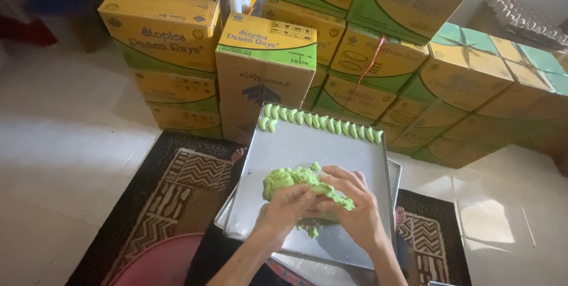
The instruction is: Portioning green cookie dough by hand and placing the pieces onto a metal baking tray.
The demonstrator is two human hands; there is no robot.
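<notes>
A lump of light green dough (290,178) lies on a metal baking tray (307,144) in front of me. My left hand (289,204) presses on the near side of the lump, fingers curled over it. My right hand (355,206) grips the dough's right end, fingers wrapped on it. Along the tray's far edge runs a row of several small shaped green dough pieces (322,123), with two more at the left just below the row. A small green crumb clump (307,228) sits on the tray under my hands.
Stacked yellow and green cardboard boxes (263,61) fill the space behind the tray. A dark patterned rug (171,191) lies under the tray on a pale tiled floor (65,138). A red rounded object (160,262) sits at the lower left. A second tray edge (395,173) shows beneath.
</notes>
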